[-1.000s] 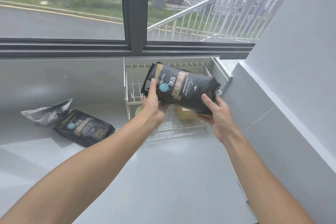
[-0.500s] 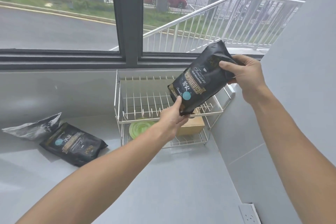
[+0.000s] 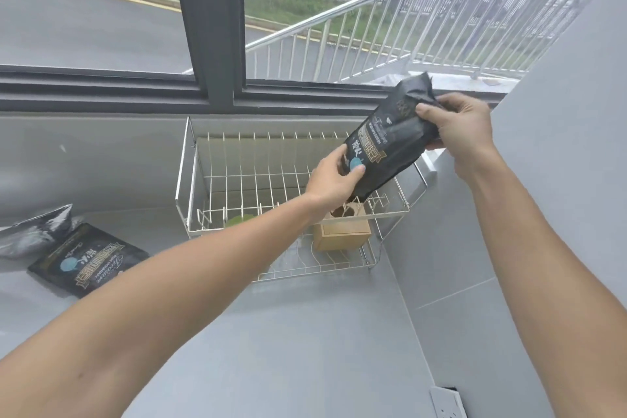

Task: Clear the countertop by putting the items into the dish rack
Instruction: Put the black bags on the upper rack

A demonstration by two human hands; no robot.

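head | black pouch (image 3: 390,146) tilted over dish rack (image 3: 190,180) for upper-tier drop | right hand (image 3: 464,129) fingers grip top, left hand (image 3: 334,177) fingers steady bottom

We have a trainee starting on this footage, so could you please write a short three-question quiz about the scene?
1. True or false: the black pouch held over the rack is gripped by both hands.
2. Which lies on the rack's lower tier? A) brown box B) red mug C) spoon
3. How many pouches lie on the countertop?

Key
1. True: the left hand holds its lower end, the right hand its top.
2. A: the brown box.
3. Two: a black one and a silvery one.
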